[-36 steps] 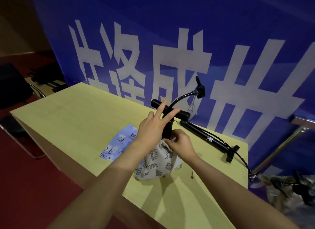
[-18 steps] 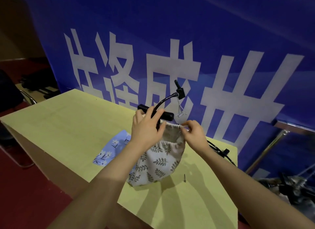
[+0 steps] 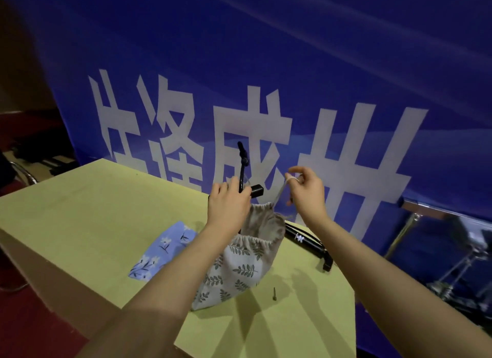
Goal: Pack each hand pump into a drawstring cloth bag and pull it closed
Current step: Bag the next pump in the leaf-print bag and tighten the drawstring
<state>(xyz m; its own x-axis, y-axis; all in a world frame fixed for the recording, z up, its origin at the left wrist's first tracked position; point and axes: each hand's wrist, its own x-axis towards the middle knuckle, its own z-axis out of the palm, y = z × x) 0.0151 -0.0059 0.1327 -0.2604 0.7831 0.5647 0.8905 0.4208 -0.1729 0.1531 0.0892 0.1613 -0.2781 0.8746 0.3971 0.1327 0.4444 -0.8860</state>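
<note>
A white leaf-print drawstring bag [image 3: 237, 267] stands on the yellow table [image 3: 80, 211] with a black hand pump inside it. The pump's T-handle [image 3: 257, 190] and hose [image 3: 242, 165] stick out above the bag's mouth. My left hand [image 3: 229, 205] is closed around the handle just above the bag. My right hand [image 3: 306, 189], raised to the right of the bag, pinches the drawstring [image 3: 281, 192], which runs taut down to the gathered rim. A second black hand pump [image 3: 308, 241] lies flat behind the bag. A blue floral bag [image 3: 162, 251] lies flat to the left.
A small dark screw [image 3: 274, 293] lies on the table in front of the bag. A blue banner with large white characters [image 3: 266, 118] hangs right behind the table. Metal frames and dark gear [image 3: 452, 264] sit on the floor to the right; a chair [image 3: 18, 171] stands at far left.
My right hand has left the bag's rim and risen up and to the right, pulling the drawstring out. The bag's mouth has come up around the pump. My left hand stays on the handle.
</note>
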